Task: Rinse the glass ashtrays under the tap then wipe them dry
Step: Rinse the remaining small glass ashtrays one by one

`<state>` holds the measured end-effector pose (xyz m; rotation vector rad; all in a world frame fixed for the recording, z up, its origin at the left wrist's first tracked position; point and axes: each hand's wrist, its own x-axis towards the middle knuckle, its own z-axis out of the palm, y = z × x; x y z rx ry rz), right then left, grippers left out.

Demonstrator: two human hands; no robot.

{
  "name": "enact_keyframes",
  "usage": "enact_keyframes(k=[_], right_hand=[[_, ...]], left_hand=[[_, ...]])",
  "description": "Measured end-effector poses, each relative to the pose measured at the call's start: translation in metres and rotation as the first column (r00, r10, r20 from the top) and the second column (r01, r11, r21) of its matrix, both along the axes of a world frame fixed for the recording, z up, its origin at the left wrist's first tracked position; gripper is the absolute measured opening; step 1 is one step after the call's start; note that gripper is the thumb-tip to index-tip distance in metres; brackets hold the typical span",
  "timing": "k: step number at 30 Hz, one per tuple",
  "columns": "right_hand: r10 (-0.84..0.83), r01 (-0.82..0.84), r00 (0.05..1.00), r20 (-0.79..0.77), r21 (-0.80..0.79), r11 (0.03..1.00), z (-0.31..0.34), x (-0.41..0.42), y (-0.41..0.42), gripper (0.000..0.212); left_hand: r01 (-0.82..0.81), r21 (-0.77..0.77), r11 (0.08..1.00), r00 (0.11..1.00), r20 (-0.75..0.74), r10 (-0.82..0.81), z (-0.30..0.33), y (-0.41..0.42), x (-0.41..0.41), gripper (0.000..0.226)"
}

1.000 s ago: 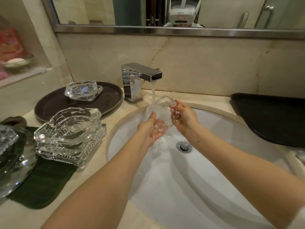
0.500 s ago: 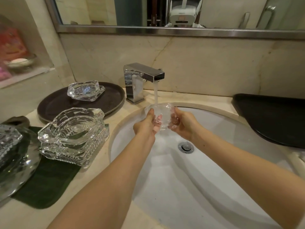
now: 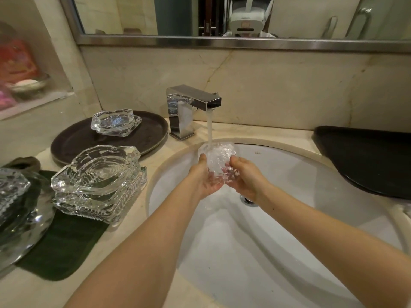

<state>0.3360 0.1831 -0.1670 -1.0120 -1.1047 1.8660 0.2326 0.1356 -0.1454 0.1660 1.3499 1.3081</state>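
Glass everywhere on the left: stack of ashtrays point(image 3: 97, 183) on green cloth point(image 3: 60, 247), near left, likely unrinsed. One ashtray on brown tray point(image 3: 113, 122), far left, maybe done; can't tell. Tap point(image 3: 191, 107) running. Ashtray point(image 3: 219, 162) in the stream over the sink point(image 3: 289, 196), gripped by left hand point(image 3: 205, 176) and right hand point(image 3: 242, 176), fingers curled round its sides. Rinse mid-way, wiping not started. Versus a second ago: held flatter, more squarely under the water.
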Motion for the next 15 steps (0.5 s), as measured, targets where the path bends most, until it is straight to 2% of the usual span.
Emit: enact_keyframes(k=[4,6,7,8,10,11,12,13,15], right_hand=[[0.020,-0.024,0.999,0.036,0.115,0.993,0.006,0.007,0.001,0.014],[0.043,-0.062,0.995,0.087,0.234,0.970,0.011,0.010,0.001,0.015],[0.027,-0.079,0.987,0.159,0.327,0.942,0.013,0.011,0.001,0.017],[-0.009,-0.108,0.967,0.256,0.440,0.891,0.013,0.010,-0.001,0.019],[-0.136,-0.255,0.865,0.483,0.656,0.710,0.008,0.009,-0.006,0.016],[-0.212,-0.385,0.777,0.593,0.714,0.585,0.005,0.008,-0.010,0.009],[-0.285,-0.517,0.687,0.669,0.725,0.455,0.001,0.007,-0.014,0.004],[-0.351,-0.613,0.623,0.699,0.716,0.334,-0.002,0.006,-0.017,0.012],[-0.361,-0.680,0.628,0.689,0.712,0.176,-0.001,0.006,-0.021,0.027]], left_hand=[[0.037,-0.049,0.998,0.995,-0.087,-0.041,-0.003,0.004,-0.004,0.033],[0.071,-0.039,0.997,0.995,-0.064,-0.073,-0.004,0.006,-0.006,0.026],[0.094,-0.017,0.995,0.994,-0.049,-0.095,-0.003,0.006,-0.006,0.032],[0.123,0.021,0.992,0.992,0.008,-0.123,-0.001,0.005,-0.005,0.049],[0.135,0.141,0.981,0.969,0.187,-0.160,-0.003,0.007,-0.008,0.082],[0.104,0.162,0.981,0.957,0.252,-0.143,-0.003,0.008,-0.009,0.089],[0.073,0.148,0.986,0.955,0.273,-0.111,-0.002,0.007,-0.010,0.087],[0.032,0.135,0.990,0.960,0.271,-0.068,-0.002,0.007,-0.011,0.079],[-0.048,0.134,0.990,0.977,0.211,0.018,-0.004,0.008,-0.013,0.050]])
